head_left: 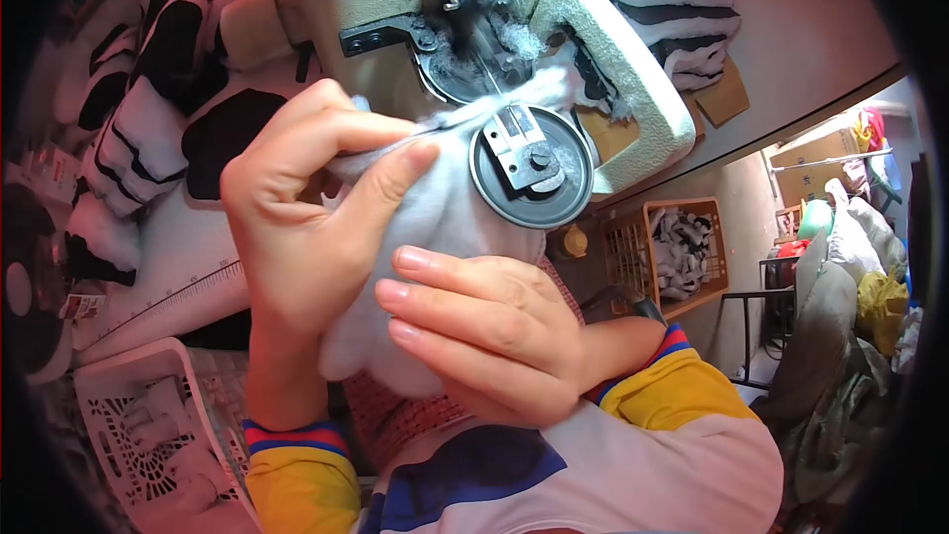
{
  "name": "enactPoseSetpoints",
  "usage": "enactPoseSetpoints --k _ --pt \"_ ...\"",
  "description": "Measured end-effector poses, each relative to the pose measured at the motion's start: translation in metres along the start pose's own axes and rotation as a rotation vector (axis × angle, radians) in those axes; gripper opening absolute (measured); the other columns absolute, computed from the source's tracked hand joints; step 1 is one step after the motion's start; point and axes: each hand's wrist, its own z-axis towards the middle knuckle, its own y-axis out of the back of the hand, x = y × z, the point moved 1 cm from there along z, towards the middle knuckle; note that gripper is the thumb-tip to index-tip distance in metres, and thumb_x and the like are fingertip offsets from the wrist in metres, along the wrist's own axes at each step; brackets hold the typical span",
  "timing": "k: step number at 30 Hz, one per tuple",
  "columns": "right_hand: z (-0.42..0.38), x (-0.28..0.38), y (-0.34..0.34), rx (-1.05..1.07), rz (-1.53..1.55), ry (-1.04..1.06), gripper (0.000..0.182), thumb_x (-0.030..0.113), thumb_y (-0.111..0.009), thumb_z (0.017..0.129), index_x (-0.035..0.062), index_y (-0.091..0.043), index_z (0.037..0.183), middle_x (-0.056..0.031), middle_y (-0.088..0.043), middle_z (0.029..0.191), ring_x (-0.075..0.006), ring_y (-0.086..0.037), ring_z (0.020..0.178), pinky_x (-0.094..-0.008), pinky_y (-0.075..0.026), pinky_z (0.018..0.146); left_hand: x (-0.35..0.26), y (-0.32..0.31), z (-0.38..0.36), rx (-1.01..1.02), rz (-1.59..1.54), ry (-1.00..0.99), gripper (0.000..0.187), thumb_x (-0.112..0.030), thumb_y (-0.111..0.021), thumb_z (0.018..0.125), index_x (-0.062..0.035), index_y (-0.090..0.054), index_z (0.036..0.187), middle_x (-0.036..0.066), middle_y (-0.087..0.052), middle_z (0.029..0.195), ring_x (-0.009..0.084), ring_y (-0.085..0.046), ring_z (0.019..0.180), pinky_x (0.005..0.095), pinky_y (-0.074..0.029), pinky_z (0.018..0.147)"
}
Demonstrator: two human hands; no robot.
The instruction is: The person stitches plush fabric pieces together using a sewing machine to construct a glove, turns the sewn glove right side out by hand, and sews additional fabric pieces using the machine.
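Two hands on one piece of white fluffy fabric [435, 208], pressed up against the round metal plate [531, 166] of a cream sewing machine [613, 59] at the top middle of the view. Left hand [306, 208] clamped on the fabric's upper left edge, thumb and forefinger pinching it just beside the plate. Right hand [484, 336] closed over the near side of the fabric, fingers curled flat on it, pointing left. Hands close together, the fabric bunched between them. Fabric's top edge runs under the machine's dark, lint-covered head [474, 30]; whether it touches a needle, can't tell. Both sleeves [682, 396] yellow with red and blue striped cuffs. Far left: pile of black-and-white plush pieces [148, 89] on the desk [188, 267], with a ruler [173, 297] printed along the desk's near edge. Near left: white plastic basket [129, 425] with holes, pale pieces inside. More striped plush [682, 10] far right behind the machine. Right of the machine, lower down: orange crate [633, 252] holding more black-and-white pieces. Far right edge: cardboard box [820, 163] and a heap of bags [860, 307], well apart from the hands.
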Motion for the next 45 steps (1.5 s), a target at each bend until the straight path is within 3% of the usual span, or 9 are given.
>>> enactPoseSetpoints --k 7,13,17,21,24,31,35,39,45 --pt "-0.015 -0.016 -0.018 -0.109 -0.071 0.022 0.030 0.009 -0.066 0.075 -0.0005 -0.068 0.103 -0.0143 -0.062 0.117 -0.0312 -0.062 0.110 -0.0395 -0.049 0.089 -0.001 -0.009 0.010 0.065 0.013 0.021 0.007 0.007 -0.071 0.075 0.0041 -0.065 0.079 0.002 -0.053 0.070 0.0085 -0.047 0.068 0.0211 -0.036 0.061" --pt "-0.035 -0.053 -0.031 -0.048 -0.148 0.157 0.046 0.008 -0.071 0.072 0.0018 -0.061 0.117 -0.0197 -0.059 0.118 -0.0380 -0.059 0.110 -0.0473 -0.046 0.095 0.000 -0.012 0.009 0.072 0.029 -0.048 0.010 0.009 -0.070 0.076 0.0044 -0.064 0.083 0.003 -0.055 0.077 0.0094 -0.049 0.071 0.0209 -0.038 0.063" --pt "-0.099 -0.097 -0.047 0.355 -0.030 -0.437 0.036 0.015 -0.062 0.081 0.0042 -0.060 0.114 -0.0145 -0.058 0.121 -0.0334 -0.055 0.110 -0.0471 -0.039 0.101 -0.002 -0.016 0.003 0.042 0.088 -0.098 0.015 0.012 -0.069 0.076 0.0045 -0.064 0.087 0.005 -0.055 0.082 0.0107 -0.051 0.075 0.0218 -0.040 0.065" --pt "-0.128 -0.102 -0.034 0.250 -0.301 -0.274 0.021 0.029 -0.066 0.073 0.0233 -0.071 0.093 0.0037 -0.065 0.109 -0.0242 -0.057 0.113 -0.0500 -0.043 0.099 -0.010 -0.024 -0.004 -0.005 0.181 -0.054 0.013 0.012 -0.067 0.080 0.0041 -0.062 0.089 0.005 -0.054 0.085 0.0103 -0.053 0.077 0.0193 -0.042 0.066" --pt "-0.134 -0.106 -0.031 0.271 0.034 -0.628 0.014 0.026 -0.066 0.070 0.0234 -0.072 0.083 0.0047 -0.065 0.108 -0.0236 -0.054 0.117 -0.0511 -0.042 0.100 -0.012 -0.032 -0.004 -0.084 0.226 -0.090 0.014 0.011 -0.068 0.078 0.0035 -0.063 0.089 0.008 -0.056 0.083 0.0144 -0.055 0.074 0.0221 -0.045 0.065" --pt "-0.119 -0.104 -0.005 0.153 -0.207 -0.346 0.044 0.028 -0.073 0.068 0.0122 -0.058 0.106 -0.0056 -0.060 0.117 -0.0234 -0.055 0.116 -0.0466 -0.044 0.098 -0.009 -0.044 -0.014 -0.231 0.116 0.029 0.020 0.008 -0.069 0.080 0.0031 -0.061 0.098 0.009 -0.058 0.088 0.0149 -0.058 0.076 0.0247 -0.049 0.066" --pt "-0.106 -0.103 0.008 0.082 -0.330 -0.173 0.063 0.029 -0.077 0.067 0.0057 -0.051 0.119 -0.0114 -0.058 0.122 -0.0232 -0.055 0.116 -0.0441 -0.044 0.098 0.008 -0.046 -0.036 -0.247 -0.579 0.417 0.022 -0.007 -0.058 0.094 0.0037 -0.054 0.112 0.013 -0.060 0.111 0.0171 -0.061 0.098 0.0297 -0.048 0.088" --pt "-0.101 -0.099 0.009 0.013 -0.436 -0.006 0.082 0.030 -0.081 0.066 -0.0007 -0.043 0.132 -0.0173 -0.055 0.127 -0.0231 -0.056 0.116 -0.0415 -0.045 0.097 0.025 -0.058 -0.057 -0.266 -0.898 0.369 0.025 -0.008 -0.056 0.095 0.0027 -0.056 0.117 0.012 -0.064 0.114 0.0188 -0.062 0.103 0.0331 -0.050 0.092" --pt "-0.087 -0.103 0.009 -0.092 -0.628 0.092 0.058 0.031 -0.071 0.074 0.0007 -0.056 0.120 -0.0161 -0.061 0.114 -0.0328 -0.058 0.109 -0.0480 -0.044 0.093 0.025 -0.066 -0.049 -0.382 -0.684 0.337 0.019 -0.005 -0.056 0.095 0.0028 -0.060 0.112 0.010 -0.066 0.108 0.0147 -0.064 0.096 0.0300 -0.051 0.085"
